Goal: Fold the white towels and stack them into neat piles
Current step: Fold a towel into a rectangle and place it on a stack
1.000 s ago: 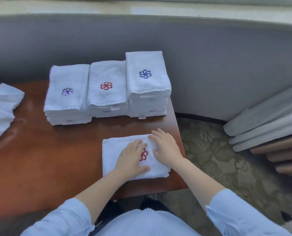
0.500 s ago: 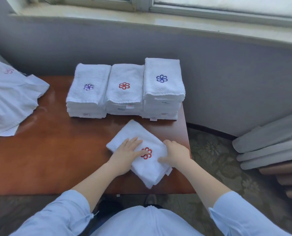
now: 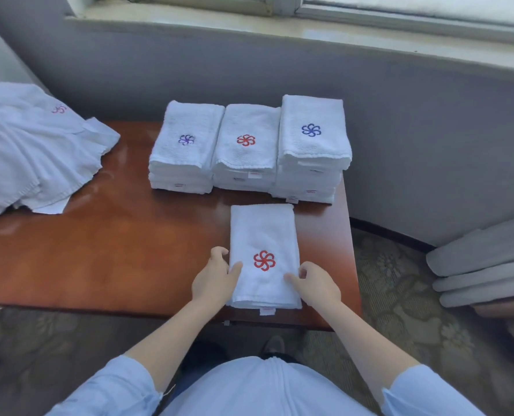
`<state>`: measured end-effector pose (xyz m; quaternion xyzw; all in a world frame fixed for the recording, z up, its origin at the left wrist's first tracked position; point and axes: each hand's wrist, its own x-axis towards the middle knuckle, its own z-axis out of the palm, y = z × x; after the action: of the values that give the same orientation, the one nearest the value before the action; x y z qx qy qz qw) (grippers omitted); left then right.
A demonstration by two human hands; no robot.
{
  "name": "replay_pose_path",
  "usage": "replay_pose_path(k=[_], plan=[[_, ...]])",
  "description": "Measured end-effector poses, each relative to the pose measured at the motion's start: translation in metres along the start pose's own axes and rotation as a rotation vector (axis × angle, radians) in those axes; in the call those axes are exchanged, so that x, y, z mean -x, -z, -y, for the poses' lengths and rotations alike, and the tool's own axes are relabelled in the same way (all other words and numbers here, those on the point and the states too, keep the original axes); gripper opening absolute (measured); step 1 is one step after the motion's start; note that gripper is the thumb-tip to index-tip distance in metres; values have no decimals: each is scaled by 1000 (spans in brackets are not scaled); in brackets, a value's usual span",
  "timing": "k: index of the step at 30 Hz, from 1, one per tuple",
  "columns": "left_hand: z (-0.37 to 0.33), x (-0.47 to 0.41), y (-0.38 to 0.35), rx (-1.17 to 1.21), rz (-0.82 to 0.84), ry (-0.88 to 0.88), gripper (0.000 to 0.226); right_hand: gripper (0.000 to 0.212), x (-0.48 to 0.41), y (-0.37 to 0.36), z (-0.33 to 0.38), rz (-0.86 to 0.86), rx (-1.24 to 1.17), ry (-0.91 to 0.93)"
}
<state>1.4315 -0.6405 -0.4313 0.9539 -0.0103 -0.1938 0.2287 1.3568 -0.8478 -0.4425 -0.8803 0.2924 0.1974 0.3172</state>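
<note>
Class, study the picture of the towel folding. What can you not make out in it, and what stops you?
Head view only.
- Tag on the towel: print too small to read.
- Left hand and right hand: fingertips curl out of sight at the towel's sides.
- Three stacks: towel count unclear, layers blur together.
- Heap: cut off by the left edge.

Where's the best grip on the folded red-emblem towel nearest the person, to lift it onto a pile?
Pinch the folded towel at its two long side edges, from left and right, thumbs on top. It lies lengthwise and narrow, with layer ends showing at the near end, so side pinches likely keep the layers together. The left hand and right hand pinch there.
</note>
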Motion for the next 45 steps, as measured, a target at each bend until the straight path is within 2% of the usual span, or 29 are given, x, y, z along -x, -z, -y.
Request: replay_pose_path(k=[6, 9, 11, 13, 17, 21, 25, 27, 30, 33, 36, 40, 45], plan=[[-14, 23, -15, -54, -67, 26, 42, 23, 15, -16, 9, -142, -151, -24], [-16, 28, -19, -85, -100, -30, 41, 18, 20, -22, 12, -196, -202, -31], [-10, 28, -22, -210, -112, -101, 40, 18, 23, -23, 12, -242, -223, -28], [-2, 28, -24, -365, -122, -156, 39, 20, 25, -24, 10, -256, -200, -7], [10, 27, -30, -520, -118, -231, 43, 18, 28, -25, 4, -182, 28, 38], [21, 25, -29, -463, -188, -322, 52, 20, 25, -23, 0, -139, 87, 65], [23, 17, -23, -398, -260, -413, 53, 39, 22, -11, -3, -238, -14, 196], [14, 7, -17, -372, -125, -451, 63, 56, 15, -4, 0, -225, 28, 341], [1, -18, -8, -406, 84, -535, 89, 82, -4, 9, 15, -70, 188, 505], [-7, -44, 6, -526, 287, -536, 120, 112, -27, 20, 29, 137, 384, 499], [-6, -56, 12, -586, 474, -537, 142, 139, -41, 25, 29, 313, 495, 434], [-6, -58, 9, -611, 574, -534, 156, 151, -44, 22, 20, 349, 535, 451], [-9, -61, 7, -626, 608, -504, 159, 152, -44, 17, 18, 320, 541, 444]])
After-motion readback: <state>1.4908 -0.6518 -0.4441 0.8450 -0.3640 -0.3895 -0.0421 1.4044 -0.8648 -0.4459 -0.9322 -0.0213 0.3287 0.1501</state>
